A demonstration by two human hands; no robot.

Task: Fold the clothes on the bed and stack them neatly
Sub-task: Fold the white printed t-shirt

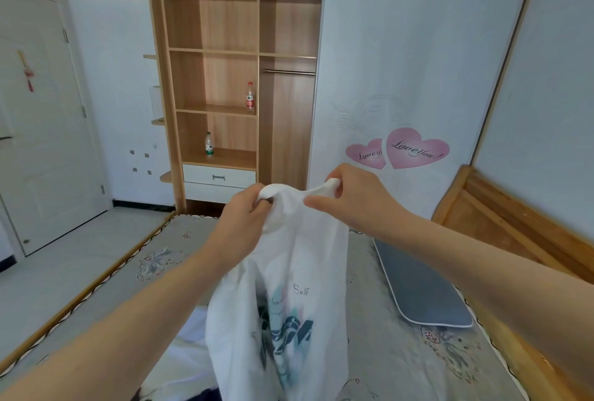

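both hands hold a white t-shirt [283, 288] up in the air above the bed [106, 275], near the middle of the view. the left hand [244, 217] grips the bunched top edge of the shirt, its fingers [262, 204] curled round a roll of fabric. the right hand [350, 195] pinches the same top edge just beside it, fingers folded over a small twist of cloth and the thumb pressed underneath. the two hands are close together, with a short span of fabric stretched between them. the shirt hangs straight down from that edge, its printed front facing the camera: dark and teal lettering, with the word "self" readable near the top of the print. its lower part drops out of the bottom of the view, so it cannot be told whether the hem touches the bed. more white cloth [189, 355] lies on the bed below and to the left of the hanging shirt. a grey pillow [418, 285] rests on the bed to the right, near the wooden bed frame [514, 224]. behind stands an open wardrobe [225, 79] with two bottles [250, 97] on its shelves.
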